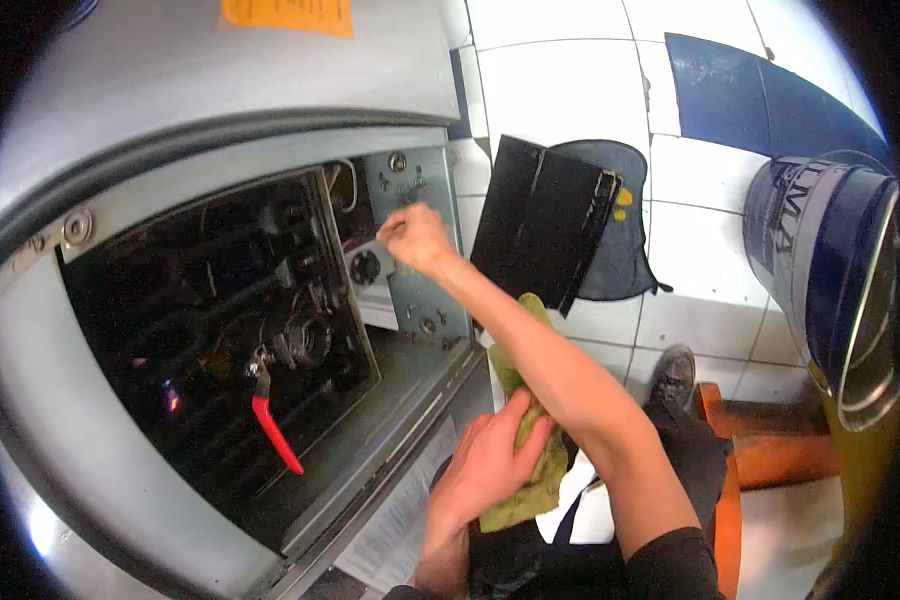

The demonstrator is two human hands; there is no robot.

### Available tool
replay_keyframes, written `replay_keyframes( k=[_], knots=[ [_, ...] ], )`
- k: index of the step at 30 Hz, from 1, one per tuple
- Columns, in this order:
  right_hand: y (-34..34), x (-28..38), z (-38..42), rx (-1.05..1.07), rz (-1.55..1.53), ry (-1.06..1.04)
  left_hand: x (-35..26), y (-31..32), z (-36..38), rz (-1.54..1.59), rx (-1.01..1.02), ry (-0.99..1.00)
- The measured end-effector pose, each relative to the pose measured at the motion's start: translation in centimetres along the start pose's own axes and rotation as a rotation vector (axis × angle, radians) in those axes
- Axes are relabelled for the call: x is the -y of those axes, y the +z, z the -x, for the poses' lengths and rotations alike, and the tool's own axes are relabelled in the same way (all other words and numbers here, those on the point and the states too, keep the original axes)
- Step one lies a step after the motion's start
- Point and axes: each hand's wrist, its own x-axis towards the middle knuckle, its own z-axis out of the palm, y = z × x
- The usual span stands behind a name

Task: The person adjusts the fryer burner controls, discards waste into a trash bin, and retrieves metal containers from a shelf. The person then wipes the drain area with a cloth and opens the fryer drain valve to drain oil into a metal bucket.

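My right hand (417, 237) is raised in front of the right side of an opened metal appliance, beside a metal bracket (423, 280) and a black round part (366, 266). Its fingers are curled together; what they hold, if anything, is hidden. Lower down, my left hand (495, 462) grips a yellow-green cloth (542, 487) over my lap, passing beneath my right forearm. Inside the dark cavity, a red-handled tool that looks like pliers (275, 430) hangs with its metal head against a round part (302, 342).
An orange label (288, 14) sticks to the appliance's metal top (240, 75). On the white tiled floor lie a black flat panel (530, 215) and a dark pouch (618, 260). To the right stand a blue-and-white bucket (820, 260) and an orange frame (785, 440). Printed paper (395, 530) lies below the opening.
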Motion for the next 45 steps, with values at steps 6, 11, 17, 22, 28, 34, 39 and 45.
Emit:
replay_keyframes(
  k=[6,11,17,22,28,34,39,45],
  knots=[
    [0.6,-1.2,-4.6,0.056,0.031,-0.130,-1.4,-1.9,0.1,-0.059,0.033,0.043],
    [-0.5,-1.6,-6.6,0.153,0.114,-0.270,-2.4,-1.1,1.1,-0.063,0.052,0.122],
    [-1.3,1.0,-6.9,0.349,0.331,-0.440,-2.9,-2.0,2.0,-0.003,0.000,0.231],
    [-4.3,0.9,-6.7,0.266,0.331,-0.418,-2.7,-1.4,2.0,0.050,-0.034,0.361],
    [-7.3,2.5,-7.1,0.337,0.414,-0.406,-1.9,-1.3,2.6,0.006,-0.045,0.347],
    [-6.0,1.6,-7.3,0.358,0.516,-0.640,-1.1,-1.8,3.4,0.098,0.051,0.428],
    [-3.3,0.8,-6.6,0.314,0.505,-0.603,-1.2,-3.1,4.2,0.101,0.108,0.375],
    [0.3,-1.3,-7.5,0.319,0.421,-0.622,1.1,-3.1,3.9,0.162,0.103,0.504]
  ],
)
